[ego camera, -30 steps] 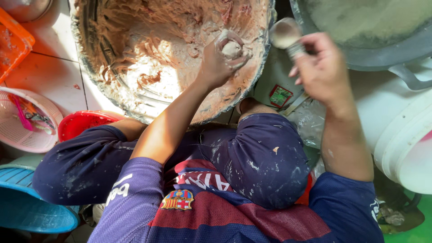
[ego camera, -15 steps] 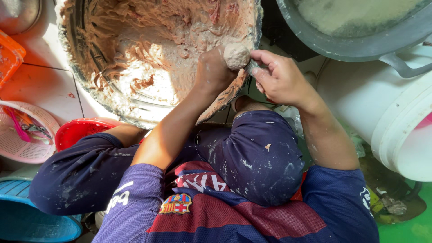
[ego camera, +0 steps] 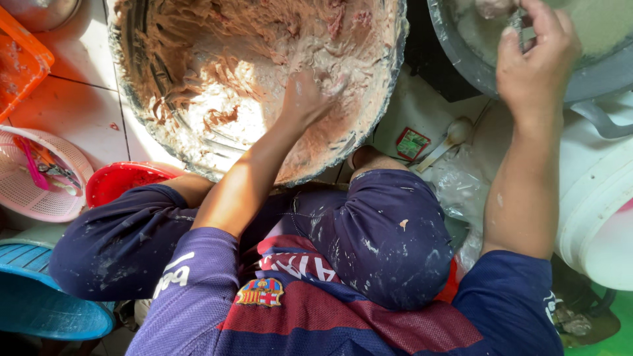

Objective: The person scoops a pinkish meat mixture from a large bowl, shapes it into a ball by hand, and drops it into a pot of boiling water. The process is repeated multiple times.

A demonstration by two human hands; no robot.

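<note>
- Two hands are busy at once: my left hand is buried in the pinkish-brown paste, fingers curled closed into it, inside the big metal basin in front of my knees.
- My right hand is reached out over the grey pan to the right, fingers pinched shut on a small metal spoon; a pale lump sits just beside its tip, over cloudy whitish liquid.
- Judging by this, I am in the portioning step: paste gathered on one side, a formed piece let off the spoon on the other.
- I reckon the next move calls for a fresh squeeze of paste and the spoon brought back to the basin rim.
- Between basin and pan, on the floor, lies a small square packet with a red-and-green label, a pale spoon resting beside it, and crumpled clear plastic near my knee.
- Further right stands a white bucket.
- Far left: an orange crate, a pink basket, a red bowl and a blue tub.
</note>
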